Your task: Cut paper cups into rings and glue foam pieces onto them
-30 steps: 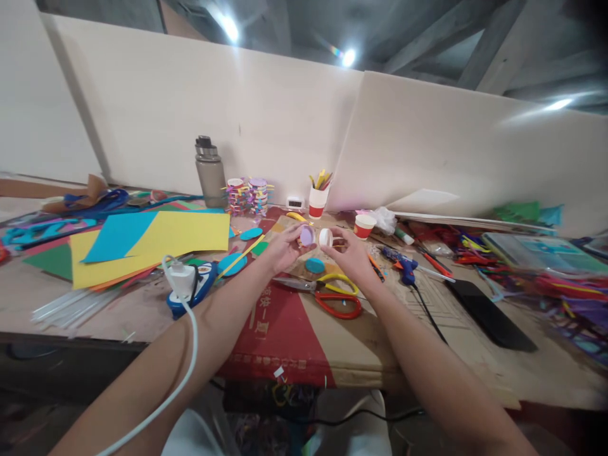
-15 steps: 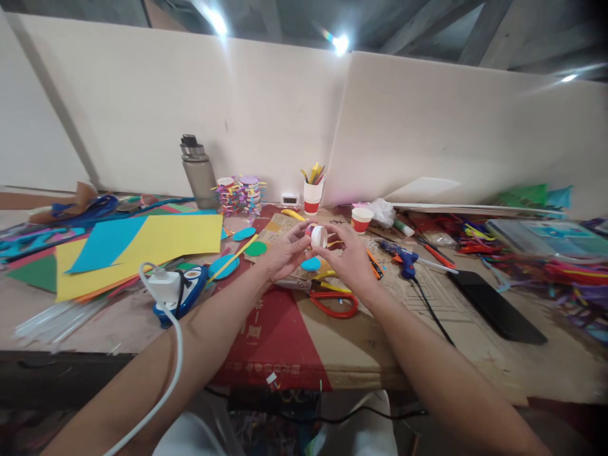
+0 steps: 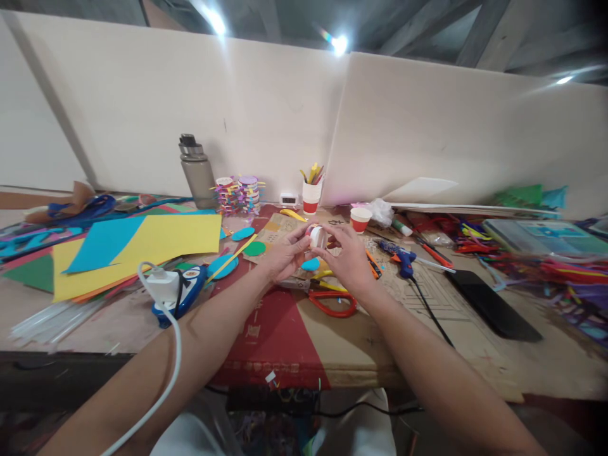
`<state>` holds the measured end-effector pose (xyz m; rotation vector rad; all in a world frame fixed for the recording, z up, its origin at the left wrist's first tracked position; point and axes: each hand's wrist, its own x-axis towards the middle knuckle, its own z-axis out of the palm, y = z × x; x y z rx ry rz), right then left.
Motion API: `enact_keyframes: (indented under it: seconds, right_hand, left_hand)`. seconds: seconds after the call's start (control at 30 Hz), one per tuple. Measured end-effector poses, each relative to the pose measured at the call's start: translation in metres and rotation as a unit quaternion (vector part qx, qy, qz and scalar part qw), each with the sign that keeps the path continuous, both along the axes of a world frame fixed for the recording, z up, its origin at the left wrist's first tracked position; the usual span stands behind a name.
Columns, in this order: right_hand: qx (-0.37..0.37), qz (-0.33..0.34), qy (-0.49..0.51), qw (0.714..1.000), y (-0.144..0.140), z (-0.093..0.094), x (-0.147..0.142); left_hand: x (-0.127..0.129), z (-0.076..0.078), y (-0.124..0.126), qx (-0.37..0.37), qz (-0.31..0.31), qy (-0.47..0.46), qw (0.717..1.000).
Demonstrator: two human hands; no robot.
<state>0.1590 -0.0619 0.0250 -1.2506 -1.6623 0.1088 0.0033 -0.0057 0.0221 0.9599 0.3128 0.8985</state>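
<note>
Both my hands meet over the middle of the table, pinching one small paper cup (image 3: 316, 237) with a white rim and red band. My left hand (image 3: 285, 256) grips it from the left. My right hand (image 3: 346, 256) holds it from the right, fingertips on its rim. The purple paper disc seen earlier is hidden between cup and fingers. Under my hands lie a blue paper disc (image 3: 311, 264) and scissors (image 3: 332, 297) with red and yellow handles, on a piece of cardboard (image 3: 294, 335).
Yellow and blue paper sheets (image 3: 142, 244) lie left, near a white charger with cable (image 3: 161, 285) and a grey bottle (image 3: 197, 172). Behind stand a cup of sticks (image 3: 311, 193) and another paper cup (image 3: 360, 219). Right: a blue glue gun (image 3: 403, 259), a black phone (image 3: 494, 305).
One second ago my left hand held a purple disc apart from the cup in my right hand. The two hands have since come together on the cup and stay closed on it.
</note>
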Motion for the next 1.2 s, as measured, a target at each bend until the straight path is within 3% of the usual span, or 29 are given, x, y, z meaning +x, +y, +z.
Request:
enact_keyframes:
  seconds: [0.17, 0.27, 0.4, 0.6, 0.93, 1.07, 1.2]
  right_hand:
    - [0.002, -0.052, -0.047, 0.998, -0.002, 0.002, -0.003]
    - [-0.017, -0.041, -0.045, 0.998, 0.002, 0.002, -0.003]
    - [-0.063, -0.005, 0.077, 0.995, 0.010, 0.001, 0.007]
    - [-0.149, 0.021, 0.218, 0.964, 0.013, -0.004, 0.019]
    - [-0.159, 0.073, 0.237, 0.956, 0.012, -0.006, 0.009]
    - [-0.172, 0.068, 0.239, 0.953, 0.012, -0.006, 0.009]
    - [-0.166, 0.060, 0.243, 0.954, 0.013, -0.008, 0.010]
  left_hand:
    - [0.005, -0.002, -0.007, 0.019, -0.008, 0.018, 1.000]
    - [0.010, -0.002, -0.008, 0.009, 0.015, 0.031, 0.999]
    - [0.012, 0.002, -0.003, -0.087, 0.089, 0.019, 0.992]
    - [0.008, 0.005, 0.003, -0.139, 0.084, 0.056, 0.985]
    - [0.012, -0.002, 0.000, -0.079, 0.094, 0.082, 0.989]
    - [0.013, -0.009, 0.002, 0.012, 0.086, 0.126, 0.988]
    - [0.014, -0.014, 0.004, 0.105, 0.122, 0.157, 0.974]
